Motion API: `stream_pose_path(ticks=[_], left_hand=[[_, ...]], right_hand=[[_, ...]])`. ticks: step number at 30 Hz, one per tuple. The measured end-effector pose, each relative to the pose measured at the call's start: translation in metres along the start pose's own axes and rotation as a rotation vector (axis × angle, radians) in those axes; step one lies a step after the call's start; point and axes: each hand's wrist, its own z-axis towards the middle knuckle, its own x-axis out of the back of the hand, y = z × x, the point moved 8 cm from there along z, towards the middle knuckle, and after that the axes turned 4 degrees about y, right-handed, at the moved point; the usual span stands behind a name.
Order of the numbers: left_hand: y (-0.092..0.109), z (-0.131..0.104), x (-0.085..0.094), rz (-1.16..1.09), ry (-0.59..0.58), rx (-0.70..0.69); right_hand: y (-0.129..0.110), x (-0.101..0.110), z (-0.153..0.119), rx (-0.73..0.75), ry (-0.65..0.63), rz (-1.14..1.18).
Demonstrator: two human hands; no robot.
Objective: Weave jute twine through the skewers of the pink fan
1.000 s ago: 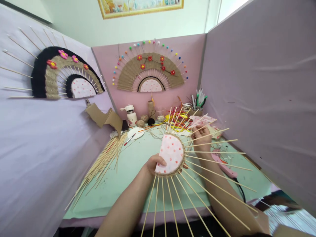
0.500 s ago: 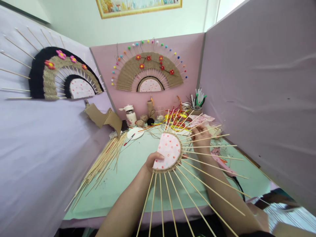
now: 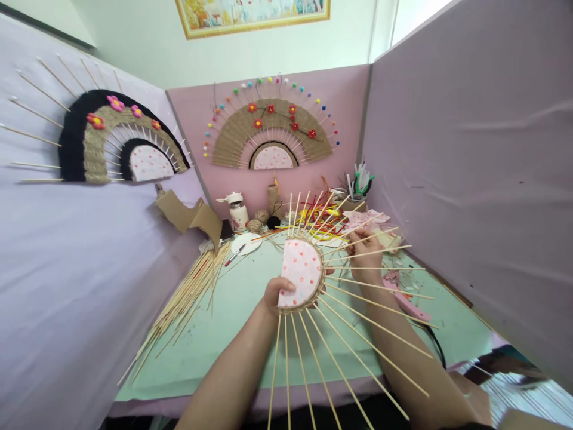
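My left hand grips a half-round fan piece by its straight side, thumb on the front and fingers behind. Pink-dotted white cloth covers the piece, and brown twine edges its curve. Thin wooden sticks radiate from that curve toward the right and toward me. Behind the upper right sticks, my right hand is closed in a pinch. What its fingertips hold is too small and partly hidden to name.
Loose sticks lie in a bundle at left. Twine balls, a white bottle and colourful pipe cleaners stand or lie at the back. A pink glue gun rests at right. Two finished fans hang on the partitions, one a beige fan.
The fan piece has turned slightly, its upper sticks swinging left and its lower ones right. My right hand stays pinched in nearly the same place.
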Motion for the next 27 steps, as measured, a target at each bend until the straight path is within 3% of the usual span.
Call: stream_pose_path(ticks=[7, 14, 20, 27], left_hand=[[0.014, -0.001, 0.002, -0.055, 0.052, -0.07], [0.042, -0.004, 0.028, -0.109, 0.198, -0.231], [0.052, -0.011, 0.035, -0.105, 0.196, -0.189], [0.05, -0.014, 0.034, -0.04, 0.141, -0.086]], right_hand=[[-0.003, 0.002, 0.001, -0.037, 0.04, 0.051], [-0.011, -0.001, 0.004, -0.058, -0.035, 0.183], [-0.025, -0.007, 0.002, 0.013, -0.123, 0.25], [-0.037, -0.011, -0.002, 0.078, -0.19, 0.281]])
